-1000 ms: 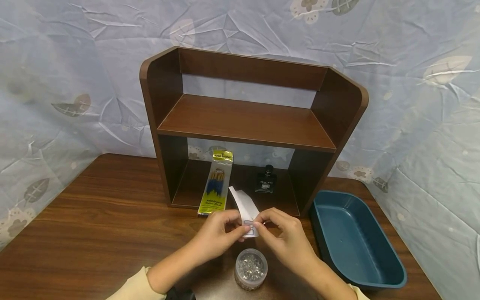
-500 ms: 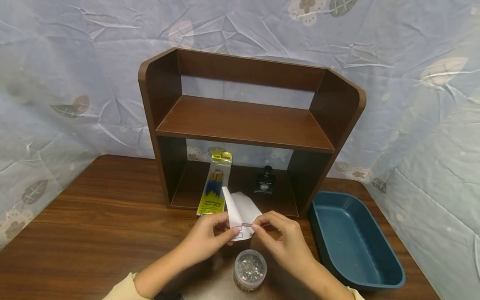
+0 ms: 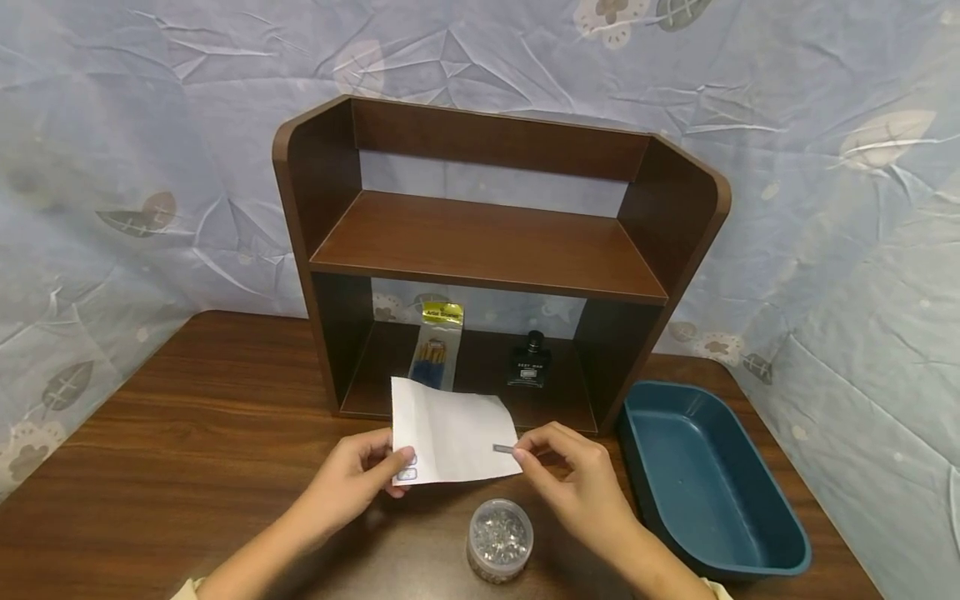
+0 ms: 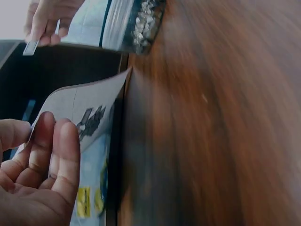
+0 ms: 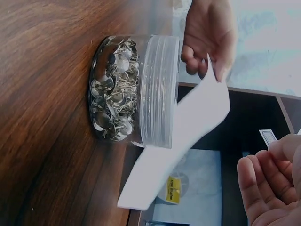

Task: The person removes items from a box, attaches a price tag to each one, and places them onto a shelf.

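In the head view my left hand (image 3: pixel 351 473) pinches the lower left corner of a white label sheet (image 3: pixel 453 429), with printed labels showing by the thumb. Dark print is visible on the sheet's other side (image 4: pixel 91 123) in the left wrist view. Between thumb and forefinger, my right hand (image 3: pixel 573 471) pinches a small sticker label (image 3: pixel 502 448), whose dark-framed face shows in the right wrist view. Below both hands, a round clear jar (image 3: pixel 500 540) stands upright on the table. Through its wall, silver thumbtacks (image 5: pixel 117 84) are seen in the right wrist view.
Behind the hands rises a brown two-tier shelf (image 3: pixel 487 250). Its lower tier holds a pack of artist brushes (image 3: pixel 433 354), partly hidden by the sheet, and a dark perfume bottle (image 3: pixel 528 367). Right of it lies a teal bin (image 3: pixel 787 533) on the wooden table (image 3: pixel 187 433).
The small label has come off the sheet and stays pinched in the right hand. My left hand has moved left with the sheet, which has flattened out and now covers the lower brush pack.
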Motion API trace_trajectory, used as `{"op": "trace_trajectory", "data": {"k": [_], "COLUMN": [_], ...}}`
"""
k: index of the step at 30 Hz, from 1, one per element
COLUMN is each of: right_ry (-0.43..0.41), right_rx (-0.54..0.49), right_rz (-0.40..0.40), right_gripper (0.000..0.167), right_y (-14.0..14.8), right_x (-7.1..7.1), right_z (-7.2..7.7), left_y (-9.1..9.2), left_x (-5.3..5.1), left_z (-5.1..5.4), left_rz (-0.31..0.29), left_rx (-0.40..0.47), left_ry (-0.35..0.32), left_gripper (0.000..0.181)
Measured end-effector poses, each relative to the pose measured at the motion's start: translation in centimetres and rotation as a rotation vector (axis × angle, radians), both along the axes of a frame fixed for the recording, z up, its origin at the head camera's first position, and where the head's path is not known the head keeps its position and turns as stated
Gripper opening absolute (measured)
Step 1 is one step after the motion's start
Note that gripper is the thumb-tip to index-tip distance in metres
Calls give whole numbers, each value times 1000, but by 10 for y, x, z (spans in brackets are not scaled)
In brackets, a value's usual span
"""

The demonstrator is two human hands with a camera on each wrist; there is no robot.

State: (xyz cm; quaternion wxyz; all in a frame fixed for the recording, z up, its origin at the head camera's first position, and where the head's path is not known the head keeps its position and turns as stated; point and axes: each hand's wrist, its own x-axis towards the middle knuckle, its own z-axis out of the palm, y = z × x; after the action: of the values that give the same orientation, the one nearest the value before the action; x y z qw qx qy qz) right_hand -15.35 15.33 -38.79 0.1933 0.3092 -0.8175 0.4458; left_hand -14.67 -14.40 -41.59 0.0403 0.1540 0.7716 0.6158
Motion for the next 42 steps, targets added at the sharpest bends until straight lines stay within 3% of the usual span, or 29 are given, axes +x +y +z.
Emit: {"op": "trace_trajectory", "data": {"k": [6, 9, 19, 31, 42], "right_ry": [-15, -21, -38, -46, -51], "right_rx": [-6, -3, -50, -57, -62], "right_rz": [-5, -13, 26, 24, 41], "right_gripper": [14, 15, 16, 16, 17], "right_y": [1, 2, 5, 8, 10], "right_x": [0, 0, 2, 3, 5], "right_z": [-1, -2, -3, -5, -5], "left_y": [-23, -32, -59, -95, -126], "left_x": [7, 10, 21, 32, 38], "left_z": [-4, -5, -10, -19, -18], "left_rz": [43, 59, 116, 56, -25], "left_rx": [-49, -82, -281, -438, -520], "left_ry": [-114, -135, -89, -106, -99], "left_gripper": [37, 37, 33, 38, 38]}}
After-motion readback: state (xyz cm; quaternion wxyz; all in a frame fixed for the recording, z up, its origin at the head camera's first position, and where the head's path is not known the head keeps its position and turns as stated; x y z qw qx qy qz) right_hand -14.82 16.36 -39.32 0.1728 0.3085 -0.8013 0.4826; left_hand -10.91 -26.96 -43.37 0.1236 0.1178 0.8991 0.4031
